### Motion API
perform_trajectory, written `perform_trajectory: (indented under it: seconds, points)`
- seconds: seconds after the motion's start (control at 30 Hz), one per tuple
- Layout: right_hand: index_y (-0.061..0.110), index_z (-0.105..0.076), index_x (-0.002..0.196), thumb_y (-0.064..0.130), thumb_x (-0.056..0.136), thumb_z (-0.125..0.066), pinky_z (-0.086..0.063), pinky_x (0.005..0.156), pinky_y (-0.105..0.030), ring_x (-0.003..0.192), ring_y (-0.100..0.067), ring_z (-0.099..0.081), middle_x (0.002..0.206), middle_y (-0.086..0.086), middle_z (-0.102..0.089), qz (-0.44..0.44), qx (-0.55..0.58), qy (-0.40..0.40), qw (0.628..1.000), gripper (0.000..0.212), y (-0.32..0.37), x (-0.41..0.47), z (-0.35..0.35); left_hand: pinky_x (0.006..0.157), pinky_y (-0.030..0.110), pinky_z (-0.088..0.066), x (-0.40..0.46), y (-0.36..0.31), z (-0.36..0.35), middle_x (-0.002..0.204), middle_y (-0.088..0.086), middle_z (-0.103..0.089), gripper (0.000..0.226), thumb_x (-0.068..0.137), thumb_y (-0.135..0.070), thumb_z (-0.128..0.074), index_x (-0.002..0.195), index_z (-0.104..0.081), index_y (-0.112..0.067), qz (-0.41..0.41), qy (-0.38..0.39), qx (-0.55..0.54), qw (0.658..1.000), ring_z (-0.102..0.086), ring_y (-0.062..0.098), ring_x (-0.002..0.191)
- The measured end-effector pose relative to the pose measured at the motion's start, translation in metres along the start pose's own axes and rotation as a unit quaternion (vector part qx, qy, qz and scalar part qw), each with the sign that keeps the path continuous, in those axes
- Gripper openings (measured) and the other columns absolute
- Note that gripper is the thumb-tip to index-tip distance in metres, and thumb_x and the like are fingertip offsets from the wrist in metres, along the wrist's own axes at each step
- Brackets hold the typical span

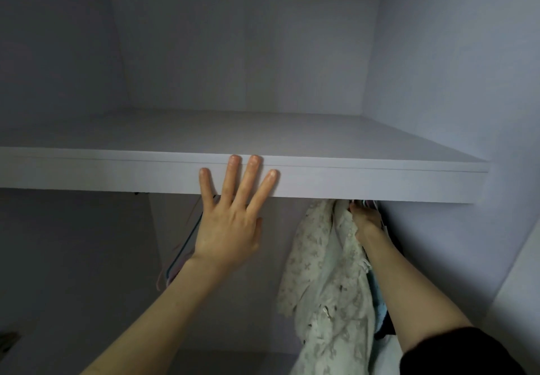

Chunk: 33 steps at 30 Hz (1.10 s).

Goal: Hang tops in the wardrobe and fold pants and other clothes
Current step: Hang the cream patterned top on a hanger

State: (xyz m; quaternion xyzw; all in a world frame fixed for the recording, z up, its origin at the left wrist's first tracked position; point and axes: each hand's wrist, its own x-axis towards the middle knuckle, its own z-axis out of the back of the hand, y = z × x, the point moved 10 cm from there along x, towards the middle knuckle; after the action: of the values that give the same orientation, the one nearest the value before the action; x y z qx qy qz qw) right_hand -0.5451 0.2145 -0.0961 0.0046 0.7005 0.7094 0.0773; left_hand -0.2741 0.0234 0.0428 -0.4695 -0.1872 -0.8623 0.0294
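I look up into a pale wardrobe. My left hand (230,217) is spread flat, its straight fingers pressing on the front edge of the wardrobe shelf (380,180). My right hand (366,215) reaches up under the shelf at the right, its fingers hidden among hanger tops and cloth. A cream lace top (330,281) hangs there just left of my right forearm. Behind it hang a light blue garment (378,295) and something dark. Whether my right hand grips a hanger is hidden.
Several bare hangers (181,255), blue and pink, dangle under the shelf behind my left wrist. The wardrobe's right side wall (438,111) stands close to the hanging clothes. The shelf top holds nothing in view.
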Motion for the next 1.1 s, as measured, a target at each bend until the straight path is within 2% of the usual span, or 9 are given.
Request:
perform_trajectory:
  seconds: [0.07,0.13,0.23,0.47,0.67,0.8,0.9,1.03,1.1]
  points:
    - [0.001,-0.049,0.132,0.009,0.098,-0.045,-0.044,0.076,-0.011,0.126,-0.028,-0.048,0.139,-0.015,-0.048,0.032,-0.060,-0.018,0.998,0.036,0.005,-0.005,0.002,0.101,0.071,-0.002,0.000,0.000,-0.002,0.153,0.011,-0.009,0.111,0.064,-0.026,-0.078,0.147,-0.005,-0.019,0.000,0.017,-0.005,1.000,0.001,0.035,0.141]
    - [0.003,-0.054,0.130,0.006,0.097,-0.044,-0.041,0.099,-0.029,0.125,-0.031,-0.049,0.137,-0.015,-0.051,0.074,-0.117,-0.053,0.989,0.035,0.013,-0.016,0.009,0.103,0.070,-0.003,0.000,0.000,-0.002,0.154,0.010,-0.006,0.110,0.065,-0.024,-0.078,0.148,-0.006,-0.018,0.001,0.030,-0.014,0.999,0.002,0.036,0.141]
    - [0.008,-0.046,0.137,0.008,0.096,-0.041,-0.043,0.098,-0.038,0.119,-0.035,-0.052,0.135,-0.016,-0.052,0.124,-0.205,-0.043,0.970,0.042,0.021,-0.041,0.014,0.105,0.070,-0.006,0.000,-0.001,0.002,0.155,0.012,0.000,0.105,0.067,-0.018,-0.076,0.148,-0.011,-0.015,0.014,0.043,-0.042,0.998,0.003,0.035,0.142]
    - [0.012,-0.039,0.142,0.012,0.097,-0.046,-0.035,0.095,-0.019,0.124,-0.023,-0.049,0.141,-0.007,-0.047,0.184,-0.253,0.052,0.948,0.046,-0.014,-0.137,0.027,0.111,0.059,-0.006,-0.059,-0.047,-0.001,0.155,0.019,-0.012,0.078,0.080,-0.007,-0.063,0.148,-0.025,-0.013,0.028,0.116,-0.209,0.971,-0.003,0.039,0.143]
    - [0.017,-0.048,0.134,0.024,0.100,-0.043,-0.034,0.078,-0.008,0.102,-0.010,-0.056,0.126,-0.002,-0.058,0.127,-0.264,0.051,0.955,0.036,-0.083,-0.242,0.087,0.116,0.042,-0.010,-0.136,-0.113,-0.014,0.156,0.010,-0.015,0.054,0.096,-0.020,-0.044,0.147,-0.026,-0.015,0.020,0.263,-0.394,0.881,-0.001,0.026,0.145]
    - [0.010,-0.054,0.126,0.022,0.100,-0.041,-0.045,0.091,-0.025,0.103,-0.021,-0.061,0.121,-0.010,-0.062,0.061,-0.233,-0.016,0.970,0.032,-0.122,-0.318,0.143,0.116,0.029,-0.010,-0.186,-0.169,0.014,0.153,0.007,-0.024,0.049,0.097,-0.017,-0.044,0.145,-0.031,-0.013,-0.072,0.304,-0.490,0.813,-0.012,0.022,0.144]
    - [0.006,-0.055,0.124,0.017,0.099,-0.043,-0.047,0.097,-0.038,0.106,-0.026,-0.061,0.118,-0.015,-0.062,0.017,-0.230,-0.073,0.970,0.030,-0.155,-0.392,0.190,0.116,0.031,-0.016,-0.230,-0.212,0.059,0.152,0.007,-0.028,0.047,0.097,-0.016,-0.044,0.143,-0.035,-0.011,-0.150,0.323,-0.540,0.763,-0.017,0.022,0.144]
    - [0.012,-0.056,0.125,0.020,0.098,-0.046,-0.045,0.090,-0.023,0.104,-0.020,-0.062,0.118,-0.008,-0.064,-0.054,-0.237,-0.194,0.950,0.030,-0.198,-0.523,0.272,0.114,0.030,-0.020,-0.297,-0.268,0.153,0.149,0.008,-0.034,0.043,0.098,-0.017,-0.045,0.140,-0.040,-0.009,-0.263,0.330,-0.596,0.684,-0.026,0.022,0.141]
    - [0.014,-0.056,0.126,0.021,0.098,-0.046,-0.043,0.086,-0.021,0.104,-0.018,-0.062,0.118,-0.005,-0.064,-0.079,-0.252,-0.210,0.941,0.031,-0.208,-0.560,0.288,0.112,0.030,-0.023,-0.320,-0.282,0.171,0.145,0.007,-0.041,0.042,0.097,-0.016,-0.046,0.138,-0.043,-0.010,-0.286,0.335,-0.602,0.667,-0.034,0.020,0.137]
